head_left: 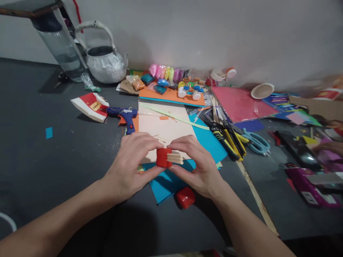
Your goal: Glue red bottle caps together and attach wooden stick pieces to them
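Note:
Between my two hands is a bundle of pale wooden sticks (pixel 175 158) with red clay (pixel 163 157) wrapped around one end. The stick ends point to the right. My left hand (pixel 134 157) pinches the red clay from the left, thumb below and fingers above. From the other side my right hand (pixel 194 162) closes on it in the same way, its fingertips at top and bottom. Below my right hand lies a red packet (pixel 185 197), shiny like plastic. Blue paper (pixel 163 184) and a pale sheet (pixel 171 125) are spread beneath and beyond the hands.
A blue glue gun (pixel 125 116) rests by a cut paper cup (pixel 92 107) at left. Farther back are a kettle (pixel 105 66), a water bottle (pixel 60 50) and coloured clay packets (pixel 166 73). Cutters (pixel 233 139), scissors (pixel 257 141) and a phone (pixel 297 150) lie right, near another person's hand (pixel 331 146).

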### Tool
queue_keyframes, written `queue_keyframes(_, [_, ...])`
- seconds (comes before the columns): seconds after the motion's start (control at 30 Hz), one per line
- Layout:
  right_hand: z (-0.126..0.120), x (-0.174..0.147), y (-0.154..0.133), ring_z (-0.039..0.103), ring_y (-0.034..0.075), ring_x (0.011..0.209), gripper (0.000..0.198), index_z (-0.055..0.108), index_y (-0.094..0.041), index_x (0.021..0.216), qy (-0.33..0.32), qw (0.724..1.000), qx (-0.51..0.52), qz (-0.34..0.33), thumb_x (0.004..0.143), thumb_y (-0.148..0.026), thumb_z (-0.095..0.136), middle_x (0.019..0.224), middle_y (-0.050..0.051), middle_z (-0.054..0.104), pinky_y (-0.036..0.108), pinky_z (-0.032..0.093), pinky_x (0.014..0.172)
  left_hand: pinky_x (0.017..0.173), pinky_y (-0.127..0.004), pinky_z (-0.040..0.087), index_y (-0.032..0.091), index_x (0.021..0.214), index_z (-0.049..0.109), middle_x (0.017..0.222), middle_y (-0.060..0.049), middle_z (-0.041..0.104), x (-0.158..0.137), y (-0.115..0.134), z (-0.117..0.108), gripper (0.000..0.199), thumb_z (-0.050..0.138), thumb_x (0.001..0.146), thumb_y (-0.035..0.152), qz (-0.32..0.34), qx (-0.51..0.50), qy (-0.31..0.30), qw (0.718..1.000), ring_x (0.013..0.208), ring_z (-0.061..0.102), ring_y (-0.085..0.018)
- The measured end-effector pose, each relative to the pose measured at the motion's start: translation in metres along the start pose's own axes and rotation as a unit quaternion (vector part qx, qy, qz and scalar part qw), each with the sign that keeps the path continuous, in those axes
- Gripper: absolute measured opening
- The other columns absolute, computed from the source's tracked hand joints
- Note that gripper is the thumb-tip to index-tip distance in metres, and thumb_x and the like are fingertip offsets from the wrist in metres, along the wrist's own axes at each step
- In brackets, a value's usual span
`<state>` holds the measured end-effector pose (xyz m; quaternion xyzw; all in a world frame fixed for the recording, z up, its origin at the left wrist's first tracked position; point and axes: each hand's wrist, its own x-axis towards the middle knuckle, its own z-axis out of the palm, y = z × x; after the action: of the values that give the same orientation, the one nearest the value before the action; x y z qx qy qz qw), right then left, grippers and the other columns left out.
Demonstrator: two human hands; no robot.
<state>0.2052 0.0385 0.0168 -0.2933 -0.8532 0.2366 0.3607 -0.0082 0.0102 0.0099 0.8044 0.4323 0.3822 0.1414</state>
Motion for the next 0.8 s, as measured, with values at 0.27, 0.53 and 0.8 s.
queue_keyframes(0.27, [-0.0029,-0.0018,-0.0072,0.058,0.022,0.102,0.038,0.060,-0.016,0.121,0.016,0.998,0.056,-0.030,0.087,-0.025,0.072,0.108,0.010,0.063,0.038,0.048,0.087,0.097,-0.042,0.042,0.021,0.110,0.056,0.103,-0.007,0.070,-0.0004,0.0059,-0.0032,0.026,0.067,0.087,0.023,0.066,0.000,0.062,0.996,0.107,0.060,-0.024])
queue_keyframes(0.53, [-0.0027,-0.0036,-0.0098,0.059,0.022,0.101,0.038,0.060,-0.015,0.125,0.012,0.996,0.068,-0.055,0.091,-0.029,0.067,0.108,0.010,0.063,0.038,0.048,0.088,0.097,-0.047,0.045,0.018,0.115,0.056,0.104,-0.010,0.071,-0.0039,0.0075,-0.0066,0.037,0.072,0.083,0.025,0.098,0.010,0.061,0.993,0.110,0.061,-0.028])
queue_keyframes(0.8, [-0.0001,-0.0043,-0.0096,0.058,0.022,0.103,0.039,0.059,-0.015,0.126,0.016,0.995,0.088,-0.046,0.089,-0.023,0.068,0.110,0.010,0.063,0.038,0.048,0.088,0.096,-0.047,0.044,0.018,0.114,0.056,0.103,-0.008,0.071,-0.0037,0.0093,-0.0088,0.032,0.069,0.085,0.022,0.095,0.017,0.059,0.994,0.108,0.060,-0.028])
